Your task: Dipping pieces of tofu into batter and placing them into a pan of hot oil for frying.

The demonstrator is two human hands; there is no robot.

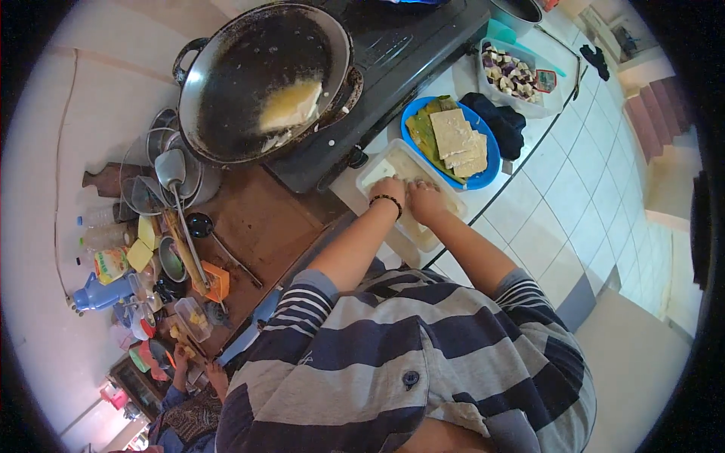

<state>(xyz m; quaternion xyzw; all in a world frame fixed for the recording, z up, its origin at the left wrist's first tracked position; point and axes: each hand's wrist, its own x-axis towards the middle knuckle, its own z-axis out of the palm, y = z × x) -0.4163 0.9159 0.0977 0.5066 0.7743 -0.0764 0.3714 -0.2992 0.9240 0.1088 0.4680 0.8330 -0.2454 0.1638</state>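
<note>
My left hand (388,191), with a dark bead bracelet at the wrist, reaches into a rectangular plastic container (464,208) of pale, wet batter (418,233). Close beside it, my right hand (425,201) dips into the same container. The fingertips of both are down in the batter, so whether they grip anything is hidden. Beyond the container, a blue plate (494,170) bears several tempeh slices (451,131) on a green banana leaf (420,131). In a large dark wok (198,102) of oil, a batter-coated slice (291,106) fries amid foam.
The wok stands on a black gas stove (391,62). Diced eggplant (507,71) fills a plastic tub at the far right, near a black cloth (498,122). A spatula (171,170) and ladle (199,225) lie left. Another person's hands (215,376) work at lower left.
</note>
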